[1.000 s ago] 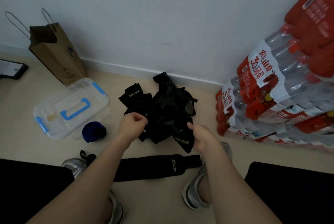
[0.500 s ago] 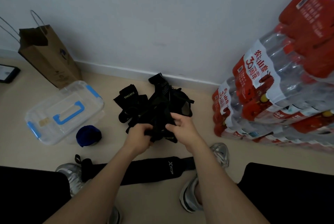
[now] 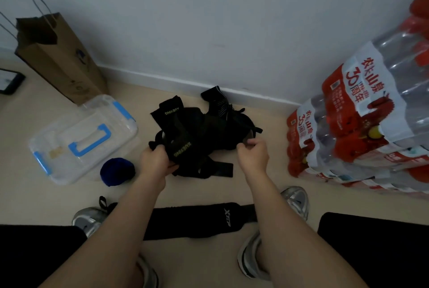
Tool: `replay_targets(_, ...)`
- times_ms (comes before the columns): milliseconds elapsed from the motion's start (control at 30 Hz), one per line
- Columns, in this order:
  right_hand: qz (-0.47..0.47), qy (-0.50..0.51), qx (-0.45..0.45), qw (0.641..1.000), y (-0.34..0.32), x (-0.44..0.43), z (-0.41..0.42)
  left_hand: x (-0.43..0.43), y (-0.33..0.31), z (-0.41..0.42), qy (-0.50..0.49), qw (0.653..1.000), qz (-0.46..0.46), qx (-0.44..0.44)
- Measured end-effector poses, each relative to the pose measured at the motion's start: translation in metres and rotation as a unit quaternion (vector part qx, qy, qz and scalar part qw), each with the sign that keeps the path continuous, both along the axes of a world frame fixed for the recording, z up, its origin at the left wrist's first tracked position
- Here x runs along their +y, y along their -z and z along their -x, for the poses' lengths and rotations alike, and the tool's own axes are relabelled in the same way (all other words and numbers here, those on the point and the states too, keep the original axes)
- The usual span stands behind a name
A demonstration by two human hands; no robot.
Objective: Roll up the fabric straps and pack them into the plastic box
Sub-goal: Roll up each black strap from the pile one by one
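Fingers of my left hand (image 3: 154, 162) grip one black strap (image 3: 183, 149); those of my right hand (image 3: 253, 156) pinch the tangled pile (image 3: 216, 129) between them, probably to isolate that strap.

1 plastic box (image 3: 69, 125), 1 paper bag (image 3: 60, 60), 1 blue roll (image 3: 117, 171), 2 shoes (image 3: 293, 199).

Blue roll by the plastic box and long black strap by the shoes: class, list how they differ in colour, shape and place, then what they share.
The blue roll is blue; the long black strap is black with white lettering. The roll is wound into a compact bundle; the strap lies stretched out flat. The roll sits beside the plastic box; the strap lies by the shoes. Both rest on the floor, outside the box.
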State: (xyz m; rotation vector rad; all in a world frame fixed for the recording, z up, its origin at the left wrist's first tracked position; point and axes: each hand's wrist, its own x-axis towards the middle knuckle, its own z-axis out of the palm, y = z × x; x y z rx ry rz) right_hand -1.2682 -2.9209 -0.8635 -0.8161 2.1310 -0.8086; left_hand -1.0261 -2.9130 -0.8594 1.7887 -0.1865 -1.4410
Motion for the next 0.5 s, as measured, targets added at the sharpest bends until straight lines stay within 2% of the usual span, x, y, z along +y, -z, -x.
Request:
replay_targets(100,0.004,0.018,-0.012,1.0,0.003,-0.021,0.007,-0.015,-0.001,-0.007,-0.051,0.998,-0.027,0.009)
replay_targets(267,-0.069,-0.063,-0.086,0.992,0.022,-0.042,0.009,-0.029,0.004,-0.018,-0.087,0.995,-0.041,0.033)
replay_targets(367,-0.111,-0.091,-0.013,0.99,0.033,-0.046,0.006,-0.035,0.001,-0.019,-0.076,0.996,0.002,0.039)
replay_targets(433,-0.074,-0.079,0.018,0.994,0.034,-0.047,0.003,-0.037,0.001,-0.019,-0.02,0.999,0.041,-0.006)
replay_targets(500,0.004,-0.049,0.012,0.999,0.027,-0.05,-0.002,-0.038,0.003,-0.016,0.021,0.996,0.066,-0.054)
